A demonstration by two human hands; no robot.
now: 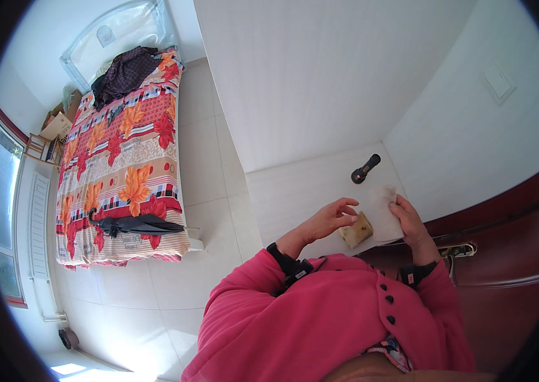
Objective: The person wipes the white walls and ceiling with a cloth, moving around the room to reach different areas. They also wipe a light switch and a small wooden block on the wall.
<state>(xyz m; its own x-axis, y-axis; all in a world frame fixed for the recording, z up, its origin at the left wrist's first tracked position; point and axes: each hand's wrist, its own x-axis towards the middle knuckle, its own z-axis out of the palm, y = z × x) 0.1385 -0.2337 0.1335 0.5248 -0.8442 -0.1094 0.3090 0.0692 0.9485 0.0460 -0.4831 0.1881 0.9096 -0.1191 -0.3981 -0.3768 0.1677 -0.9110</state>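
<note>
Your right hand [408, 219] pinches the near right edge of a pale cloth [384, 210] that lies on the white counter [295, 191], close to its right edge by the wall. Your left hand [333, 219] hovers open, fingers loosely spread and holding nothing, just above a small tan pad [357, 230] that sits at the near edge of the counter, touching or slightly tucked under the cloth's left side; which of the two, the picture does not settle. A black flashlight [365, 169] lies farther back on the counter, well apart from both hands.

You look to be at the stage of taking up the cloth and the pad together, with the cloth already gripped and the pad not yet. As a judgement, the next move calls for the left fingers to come down and close on the pad's upper edge while the right keeps the cloth flat, so it does not slide off the near edge.

Off to the left, a bed [123, 159] with a leaf-patterned cover carries a folded black umbrella [136, 224] and a dark garment [123, 73].
</note>
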